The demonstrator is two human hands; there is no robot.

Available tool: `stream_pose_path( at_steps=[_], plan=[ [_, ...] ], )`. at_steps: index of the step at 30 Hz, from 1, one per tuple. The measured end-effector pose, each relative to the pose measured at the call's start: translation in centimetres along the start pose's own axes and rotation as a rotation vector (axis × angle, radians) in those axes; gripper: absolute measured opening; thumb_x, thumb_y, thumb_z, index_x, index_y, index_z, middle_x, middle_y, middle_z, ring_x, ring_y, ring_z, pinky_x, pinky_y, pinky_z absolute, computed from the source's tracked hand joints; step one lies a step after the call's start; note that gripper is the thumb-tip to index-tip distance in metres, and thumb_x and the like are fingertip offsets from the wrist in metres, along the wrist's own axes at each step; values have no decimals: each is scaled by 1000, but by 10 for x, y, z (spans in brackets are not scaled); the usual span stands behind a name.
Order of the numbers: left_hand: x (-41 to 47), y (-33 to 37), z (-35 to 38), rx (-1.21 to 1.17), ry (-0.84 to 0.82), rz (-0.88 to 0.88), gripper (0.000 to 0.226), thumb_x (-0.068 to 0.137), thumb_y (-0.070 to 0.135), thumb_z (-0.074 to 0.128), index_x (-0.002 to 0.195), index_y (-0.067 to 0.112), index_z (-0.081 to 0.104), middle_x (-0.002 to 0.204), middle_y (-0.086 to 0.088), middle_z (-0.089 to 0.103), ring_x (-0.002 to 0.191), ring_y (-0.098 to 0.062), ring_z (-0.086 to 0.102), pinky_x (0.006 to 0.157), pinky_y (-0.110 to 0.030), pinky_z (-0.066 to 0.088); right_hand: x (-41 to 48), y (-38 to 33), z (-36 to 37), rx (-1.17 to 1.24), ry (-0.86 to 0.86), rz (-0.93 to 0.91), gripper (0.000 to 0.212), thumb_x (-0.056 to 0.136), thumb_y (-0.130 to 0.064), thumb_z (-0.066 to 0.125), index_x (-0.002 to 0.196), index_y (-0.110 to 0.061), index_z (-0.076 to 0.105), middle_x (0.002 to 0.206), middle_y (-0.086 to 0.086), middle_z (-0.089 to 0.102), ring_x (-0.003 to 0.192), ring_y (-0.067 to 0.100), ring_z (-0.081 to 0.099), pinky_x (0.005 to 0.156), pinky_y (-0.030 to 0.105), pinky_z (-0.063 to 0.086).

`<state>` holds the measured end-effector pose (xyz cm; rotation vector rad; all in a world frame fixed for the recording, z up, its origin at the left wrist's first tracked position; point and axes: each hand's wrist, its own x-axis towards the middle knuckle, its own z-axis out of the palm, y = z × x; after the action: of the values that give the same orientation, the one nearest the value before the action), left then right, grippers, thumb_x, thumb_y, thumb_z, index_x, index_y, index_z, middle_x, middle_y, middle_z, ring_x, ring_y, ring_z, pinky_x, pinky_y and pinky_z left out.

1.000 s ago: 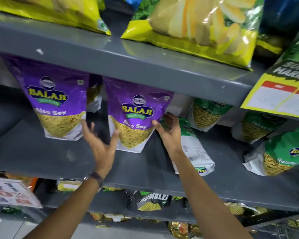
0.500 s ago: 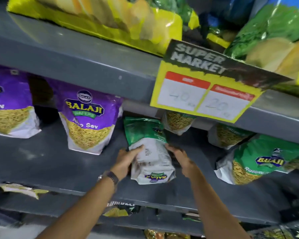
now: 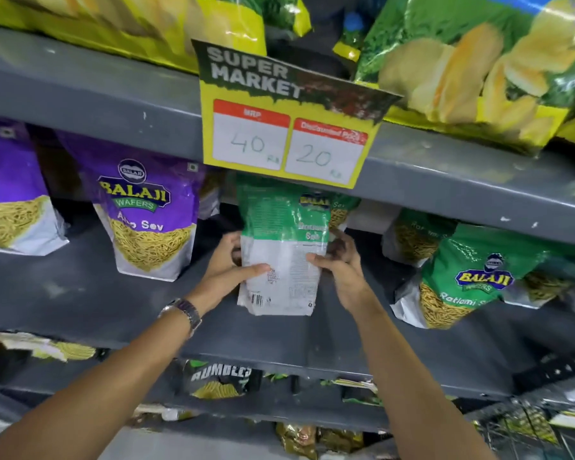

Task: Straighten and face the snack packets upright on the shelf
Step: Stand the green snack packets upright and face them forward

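Here, in the middle of the frame, both hands are clasping one green-and-white Balaji sev packet [image 3: 281, 257] on the grey middle shelf [image 3: 80, 293], just under the yellow price card [image 3: 289, 127]. The left hand [image 3: 228, 270] is grasping its left edge, thumb lying across the white face near the barcode; the right hand [image 3: 341, 263] is grasping the right edge, thumb on the face and fingers tucked behind. So each grip is clenched on the same packet, neither one released.

The packet is standing roughly upright with its printed back panel and barcode turned outward, so it is probably facing the wrong way; the motion blur on the green upper half is making that hard to confirm.

As for handling, it is looking like a light, air-puffed pouch of thin glossy film: soft, crinkly and rather slippery, with brittle fried strands inside that would crush under a hard squeeze. The sensible place to hold it is along the sealed side seams, at mid-height as the hands are doing, pressing gently, then letting the flat bottom gusset take the weight on the shelf. Pinching the top seal alone would let the pouch swing.

To the left, a purple Aloo Sev packet [image 3: 146, 214] is standing front-out and tidy. At the right of the frame, a green Ratlami sev packet [image 3: 462, 280] is leaning over and looks next in need of straightening.
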<state>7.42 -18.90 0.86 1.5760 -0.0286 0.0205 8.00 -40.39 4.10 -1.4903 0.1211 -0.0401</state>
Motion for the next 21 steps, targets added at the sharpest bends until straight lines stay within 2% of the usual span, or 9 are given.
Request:
stream_pose_path(
  at_steps=[2, 5, 8, 11, 14, 16, 18, 20, 21],
  plan=[
    [13, 1, 7, 1, 27, 86, 69, 63, 4, 83, 120, 15, 44, 104, 9, 59, 87, 2, 59, 68, -11, 50, 5, -11, -4, 90, 60, -45, 66, 66, 18, 69, 121, -13, 49, 97, 4, 65, 81, 11, 68, 68, 22, 55],
    [25, -4, 16, 51, -4, 124, 65, 60, 18, 85, 113, 24, 48, 104, 12, 59, 94, -7, 59, 76, -16, 51, 8, -22, -16, 88, 60, -105, 53, 65, 18, 68, 109, -10, 58, 98, 16, 64, 89, 26, 63, 88, 39, 51],
    [30, -10, 19, 59, -47, 110, 58, 57, 27, 86, 99, 38, 48, 104, 15, 60, 96, -7, 60, 76, -15, 51, 7, -26, -29, 114, 22, -117, 44, 70, 13, 66, 109, -6, 56, 97, 10, 66, 89, 20, 65, 88, 35, 51],
    [34, -9, 17, 4, -15, 113, 56, 55, 27, 86, 96, 35, 48, 105, 12, 59, 100, -9, 59, 74, -12, 51, 9, -33, -34, 124, -43, -127, 51, 65, 0, 72, 112, -6, 56, 96, 2, 72, 89, 14, 67, 84, 29, 53],
    [32, -5, 15, -47, -11, 103, 52, 62, 16, 84, 99, 28, 50, 108, 10, 59, 110, -18, 58, 77, -13, 51, 10, -36, -34, 47, -61, -123, 52, 67, 1, 73, 115, -1, 54, 109, 15, 67, 99, 22, 64, 96, 38, 49],
    [20, -5, 20, -89, 43, 114, 64, 62, 16, 85, 112, 22, 46, 117, 5, 55, 115, -17, 54, 88, -20, 48, 10, -35, -33, 29, -24, -121, 49, 70, 6, 71, 115, 6, 52, 114, 23, 63, 104, 28, 61, 102, 44, 46],
    [0, -9, 31, -101, 186, 158, 73, 59, 23, 82, 121, 21, 43, 118, 2, 54, 108, -13, 55, 90, -20, 45, 8, -33, -31, 16, 26, -134, 51, 70, 7, 72, 116, 12, 49, 115, 25, 63, 104, 30, 61, 101, 46, 46],
    [-24, -16, 46, -54, 277, 186, 64, 59, 30, 80, 113, 28, 47, 99, 5, 58, 91, -12, 58, 80, -17, 48, 6, -33, -29, -22, 88, -162, 51, 69, 5, 75, 113, 11, 51, 107, 20, 65, 96, 25, 62, 92, 39, 51],
    [-35, -18, 55, -40, 269, 182, 60, 59, 31, 81, 108, 32, 47, 91, 6, 57, 86, -14, 58, 77, -21, 49, 5, -34, -29, -61, 114, -172, 47, 67, 3, 77, 108, 7, 54, 102, 16, 65, 91, 19, 63, 85, 33, 53]
  ],
)
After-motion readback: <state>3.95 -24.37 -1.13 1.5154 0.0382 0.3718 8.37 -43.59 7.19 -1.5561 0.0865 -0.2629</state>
